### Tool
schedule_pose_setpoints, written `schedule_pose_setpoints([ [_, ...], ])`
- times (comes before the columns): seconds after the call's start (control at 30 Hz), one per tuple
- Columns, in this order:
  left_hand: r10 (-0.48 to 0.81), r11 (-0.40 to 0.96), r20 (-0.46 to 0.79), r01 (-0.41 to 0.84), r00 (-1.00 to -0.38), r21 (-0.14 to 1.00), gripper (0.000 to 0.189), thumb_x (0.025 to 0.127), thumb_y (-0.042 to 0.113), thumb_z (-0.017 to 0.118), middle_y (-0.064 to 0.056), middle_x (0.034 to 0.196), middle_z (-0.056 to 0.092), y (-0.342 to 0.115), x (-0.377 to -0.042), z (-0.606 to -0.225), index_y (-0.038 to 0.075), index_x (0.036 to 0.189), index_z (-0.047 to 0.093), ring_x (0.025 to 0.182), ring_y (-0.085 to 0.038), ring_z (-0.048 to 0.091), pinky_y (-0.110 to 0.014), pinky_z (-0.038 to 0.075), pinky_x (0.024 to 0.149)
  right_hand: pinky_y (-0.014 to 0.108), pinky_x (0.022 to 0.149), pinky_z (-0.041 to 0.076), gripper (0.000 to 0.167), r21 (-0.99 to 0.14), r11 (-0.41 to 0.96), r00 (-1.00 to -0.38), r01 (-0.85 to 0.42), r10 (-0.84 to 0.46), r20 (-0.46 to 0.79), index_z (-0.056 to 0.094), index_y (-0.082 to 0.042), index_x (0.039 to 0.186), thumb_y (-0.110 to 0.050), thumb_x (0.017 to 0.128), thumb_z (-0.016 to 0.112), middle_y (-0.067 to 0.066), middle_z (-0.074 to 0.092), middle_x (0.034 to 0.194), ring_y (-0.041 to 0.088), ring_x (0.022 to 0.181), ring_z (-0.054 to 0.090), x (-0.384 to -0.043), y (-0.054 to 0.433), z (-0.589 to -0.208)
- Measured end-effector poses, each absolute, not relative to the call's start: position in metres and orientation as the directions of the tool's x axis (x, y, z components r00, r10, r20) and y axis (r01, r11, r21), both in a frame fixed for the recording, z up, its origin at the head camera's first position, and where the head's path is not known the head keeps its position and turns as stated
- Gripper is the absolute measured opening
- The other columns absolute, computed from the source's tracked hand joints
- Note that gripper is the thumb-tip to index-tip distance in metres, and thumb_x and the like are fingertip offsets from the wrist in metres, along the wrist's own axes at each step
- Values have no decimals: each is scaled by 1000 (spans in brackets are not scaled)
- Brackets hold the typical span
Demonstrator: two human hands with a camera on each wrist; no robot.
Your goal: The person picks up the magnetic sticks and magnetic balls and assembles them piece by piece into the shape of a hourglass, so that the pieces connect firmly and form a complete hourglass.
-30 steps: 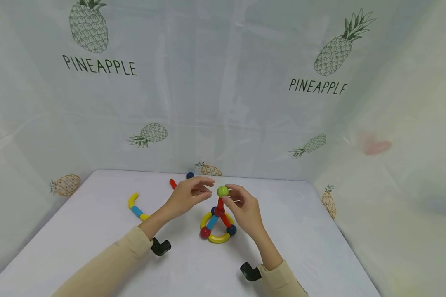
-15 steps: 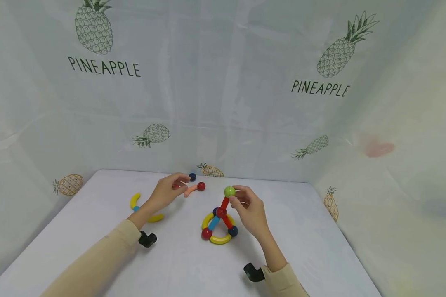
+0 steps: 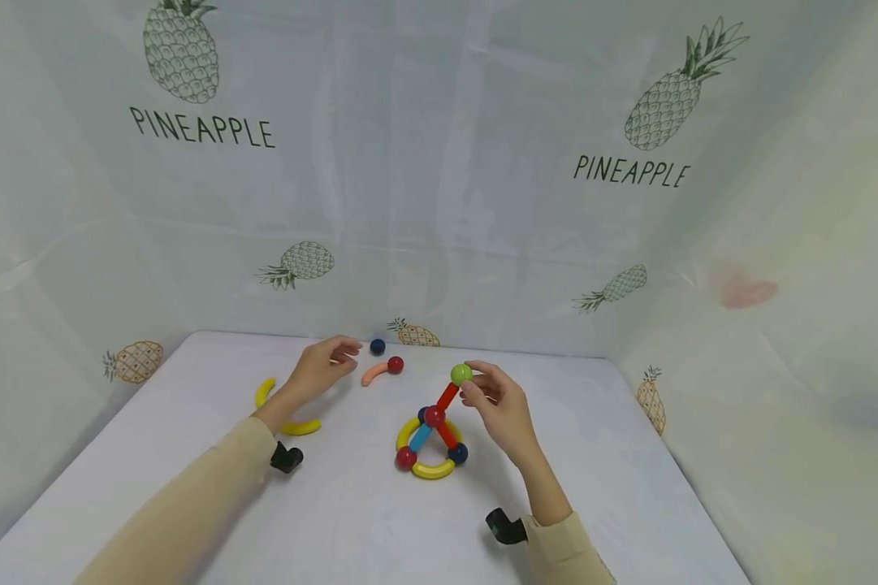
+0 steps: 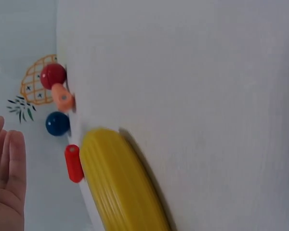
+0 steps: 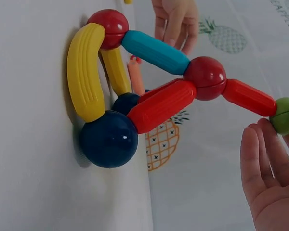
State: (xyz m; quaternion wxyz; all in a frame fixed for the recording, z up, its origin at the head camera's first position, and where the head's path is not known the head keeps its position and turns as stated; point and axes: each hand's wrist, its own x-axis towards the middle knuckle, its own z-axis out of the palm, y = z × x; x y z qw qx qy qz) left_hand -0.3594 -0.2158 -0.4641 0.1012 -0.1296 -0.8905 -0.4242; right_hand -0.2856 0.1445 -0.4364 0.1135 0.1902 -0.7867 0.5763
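My right hand (image 3: pixel 500 406) pinches a green ball (image 3: pixel 461 374) between thumb and fingers. A red magnetic stick (image 3: pixel 447 396) slants from that ball down to a red ball (image 3: pixel 434 416) at the peak of a small frame. Below the peak, a light blue stick (image 3: pixel 420 437) and red sticks (image 5: pixel 164 103) run to a base of balls and curved yellow sticks (image 3: pixel 433 470) on the table. My left hand (image 3: pixel 323 366), fingers loosely bent and holding nothing, hovers beside a dark blue ball (image 3: pixel 377 347). In the left wrist view, a loose red stick (image 4: pixel 74 163) lies near that ball.
A salmon curved stick (image 3: pixel 374 374) touches a loose red ball (image 3: pixel 395 365) at the back of the white table (image 3: pixel 365 520). Loose yellow curved sticks (image 3: pixel 301 426) lie around my left forearm. A pineapple-print curtain (image 3: pixel 439 162) stands behind the table.
My left hand has moved left, away from the frame. My right hand has shifted right with the green ball, so the top red stick leans from near upright to clearly slanted.
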Motion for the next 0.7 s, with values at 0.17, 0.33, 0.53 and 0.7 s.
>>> schedule_pose_setpoints([
  [0.17,113,624,245,261,-963,736,36,102,10,71,-16,133,71,-222,-364,-467,8,138,65,117,-33,68,-48,60,99,27,87,63,35,-878,245,-908,-412,-190,373,65,-17,138,-26,104,72,10,75,113,28,92,77,-285,142,-436],
  [0.33,99,633,209,223,-973,741,38,103,9,69,-20,134,69,-225,-372,-472,5,140,64,119,-36,67,-49,60,99,28,89,62,34,-879,246,-909,-409,-196,368,63,-15,137,-23,105,70,11,75,116,30,94,77,-287,144,-437],
  [0.53,121,682,168,205,-978,702,40,102,9,68,-21,138,66,-230,-383,-479,3,141,63,122,-38,64,-51,57,102,30,89,63,35,-883,231,-908,-408,-203,366,63,-13,137,-22,105,70,13,75,115,25,93,77,-287,149,-437],
  [0.7,160,725,163,228,-973,649,42,100,6,71,-21,141,64,-236,-388,-480,2,141,64,123,-41,63,-56,54,106,29,88,63,34,-893,217,-913,-395,-201,355,62,-14,137,-21,104,71,12,75,115,25,93,77,-288,149,-439],
])
